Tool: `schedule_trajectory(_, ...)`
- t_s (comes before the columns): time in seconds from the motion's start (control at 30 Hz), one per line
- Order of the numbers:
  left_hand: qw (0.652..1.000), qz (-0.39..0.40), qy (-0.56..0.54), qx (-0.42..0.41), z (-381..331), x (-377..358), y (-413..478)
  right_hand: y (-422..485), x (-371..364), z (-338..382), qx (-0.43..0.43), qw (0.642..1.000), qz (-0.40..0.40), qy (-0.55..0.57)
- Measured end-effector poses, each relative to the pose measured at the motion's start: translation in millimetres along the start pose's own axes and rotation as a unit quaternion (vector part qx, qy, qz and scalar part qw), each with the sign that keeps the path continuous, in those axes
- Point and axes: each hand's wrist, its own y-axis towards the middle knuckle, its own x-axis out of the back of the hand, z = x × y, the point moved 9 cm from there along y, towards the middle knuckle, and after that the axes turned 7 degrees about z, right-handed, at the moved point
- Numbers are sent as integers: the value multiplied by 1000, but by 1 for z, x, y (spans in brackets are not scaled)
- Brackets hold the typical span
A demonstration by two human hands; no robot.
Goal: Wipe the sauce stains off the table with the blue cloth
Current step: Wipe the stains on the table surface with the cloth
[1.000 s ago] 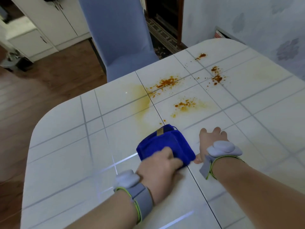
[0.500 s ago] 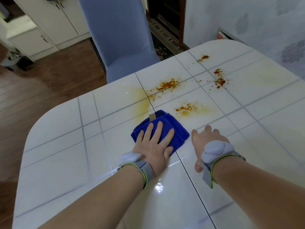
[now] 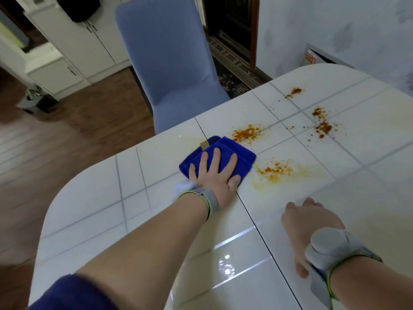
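Note:
A folded blue cloth (image 3: 230,148) lies flat on the white tiled table (image 3: 125,198), near its far-left edge. My left hand (image 3: 214,175) presses down on the cloth with straight, spread fingers. Orange sauce stains lie around it: one patch (image 3: 247,133) just beyond the cloth's far corner, another (image 3: 276,170) right beside its right corner, and two more (image 3: 323,126) (image 3: 294,92) further right. A faint yellow smear runs right of the near patch. My right hand (image 3: 308,222) rests flat on the table, nearer to me and right of the cloth, holding nothing.
A blue-covered chair (image 3: 169,63) stands pushed against the table's far edge, just behind the cloth. White cabinets (image 3: 73,41) and wooden floor (image 3: 67,130) lie to the left. A wall (image 3: 335,30) runs along the table's far-right side.
My left hand went from gripping the cloth's near edge to pressing flat on it, and has pushed it away across the table towards the stains. My right hand stayed resting on the table.

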Motion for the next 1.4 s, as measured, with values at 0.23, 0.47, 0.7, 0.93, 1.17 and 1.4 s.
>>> schedule_trajectory(0.23, 998, -56, -3, -35, -25, -28, -55, 5, -7, -12, -59, 990, 14, 130)
schedule_trajectory(0.47, 1000, 13, 8, -9, 6, 21, 32, 3, -3, -6, -28, 999, 11, 38)
schedule_trajectory(0.7, 1000, -25, -13, 7, -7, 10, 10, -6, 7, -2, -14, 999, -46, 24)
schedule_trajectory(0.93, 999, -33, -16, -2, -24, -5, -21, 3, -1, -5, -34, 997, -42, 62)
schedule_trajectory(1.17, 999, -21, -29, 35, -5, 42, 69, 4, -4, -12, -17, 997, -41, 60)
schedule_trajectory(1.4, 998, -55, -34, 23, -28, 12, 26, 7, -13, -20, -29, 989, -35, 140)
